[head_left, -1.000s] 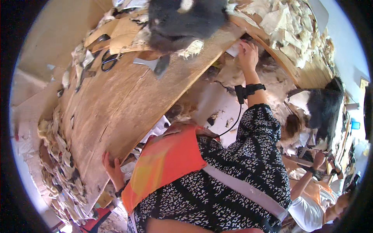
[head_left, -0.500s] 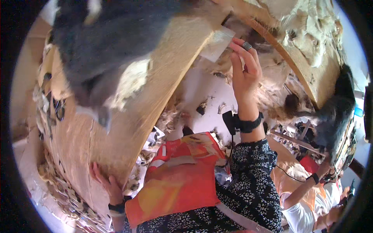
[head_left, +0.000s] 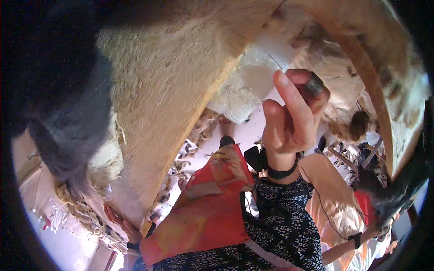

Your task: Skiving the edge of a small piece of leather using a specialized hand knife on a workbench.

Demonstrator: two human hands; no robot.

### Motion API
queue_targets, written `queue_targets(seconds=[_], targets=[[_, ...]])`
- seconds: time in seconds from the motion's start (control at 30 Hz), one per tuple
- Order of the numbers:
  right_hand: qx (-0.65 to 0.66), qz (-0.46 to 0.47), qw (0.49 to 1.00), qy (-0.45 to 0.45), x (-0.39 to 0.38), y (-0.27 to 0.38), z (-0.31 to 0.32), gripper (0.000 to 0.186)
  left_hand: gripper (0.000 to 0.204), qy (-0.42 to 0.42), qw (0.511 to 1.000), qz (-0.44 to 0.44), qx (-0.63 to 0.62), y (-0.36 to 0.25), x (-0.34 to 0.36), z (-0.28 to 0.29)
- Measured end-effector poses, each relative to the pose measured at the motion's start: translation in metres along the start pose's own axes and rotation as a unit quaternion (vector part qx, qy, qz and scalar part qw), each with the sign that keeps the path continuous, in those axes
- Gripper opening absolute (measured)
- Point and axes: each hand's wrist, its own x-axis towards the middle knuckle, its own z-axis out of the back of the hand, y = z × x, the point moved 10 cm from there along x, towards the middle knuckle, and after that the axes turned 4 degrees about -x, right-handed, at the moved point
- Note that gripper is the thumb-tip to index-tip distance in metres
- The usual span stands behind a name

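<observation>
A large tan short-haired hide [head_left: 167, 81] hangs across the left and middle, a dark furry patch [head_left: 54, 81] on its left side. My right hand [head_left: 294, 117] is raised in front of it, fingers curled, with a dark band round one finger. A thin needle [head_left: 275, 62] sticks up from its fingertips. Just behind these fingers, a whitish, translucent piece [head_left: 246, 81] hangs at the hide's edge; whether they touch it I cannot tell. My left hand [head_left: 122, 223] lies low at the left, fingers stretched along the hide's lower part.
A red and orange cloth [head_left: 203, 212] covers my lap. Fur scraps [head_left: 174, 176] litter the pale floor. More hide [head_left: 379, 86] curves down at the right. Another person's arm [head_left: 343, 250] shows at the lower right, beside an orange-tan cloth [head_left: 334, 194].
My right hand looks larger and closer, its fingers more curled. The whitish piece shows more fully, and the hide and dark fur have shifted in view. My left hand stays low at the hide.
</observation>
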Motion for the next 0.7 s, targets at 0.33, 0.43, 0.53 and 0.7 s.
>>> queue_targets(seconds=[0.33,0.43,0.53,0.7], targets=[[-0.007,0.01,0.999,0.029,0.003,0.012,0.014,0.035,0.077,-0.011,0.996,0.085,-0.031,-0.008,0.001,0.01],[-0.076,0.04,0.995,0.056,0.01,0.025,0.013,0.037,0.077,-0.016,0.993,0.104,-0.049,-0.006,-0.005,0.014],[-0.016,0.056,0.997,0.056,0.011,0.038,0.018,0.037,0.077,-0.02,0.99,0.122,-0.064,-0.008,-0.007,0.02],[0.064,0.053,0.982,0.17,0.004,0.059,-0.005,0.027,0.077,-0.037,0.982,0.15,-0.104,-0.021,0.007,0.007]])
